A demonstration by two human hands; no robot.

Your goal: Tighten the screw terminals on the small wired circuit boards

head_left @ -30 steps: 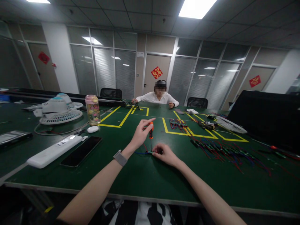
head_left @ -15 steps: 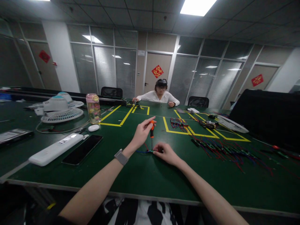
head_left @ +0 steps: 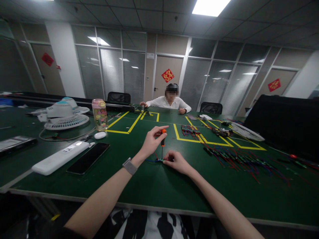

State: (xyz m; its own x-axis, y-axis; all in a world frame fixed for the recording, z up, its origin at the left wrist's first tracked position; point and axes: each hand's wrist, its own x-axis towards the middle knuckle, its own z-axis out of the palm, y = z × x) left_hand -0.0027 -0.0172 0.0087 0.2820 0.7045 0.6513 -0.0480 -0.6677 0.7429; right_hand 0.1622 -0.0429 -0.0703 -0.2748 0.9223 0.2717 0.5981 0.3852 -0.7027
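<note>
Left hand closed round a screwdriver, right hand pinching the board just beneath, this looks, if indistinctly, like screw-turning, needing steady pressure.

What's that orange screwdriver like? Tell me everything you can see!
The screwdriver has an orange and black, plastic-looking handle and a thin, metal-looking shaft. It stands nearly upright, handle up, held in the left hand, its lower end at a small green circuit board. The tip is too small to make out.

Board on table before you, screwdriver above it; phone, then strip, your left; wires right; person opposite.
</note>
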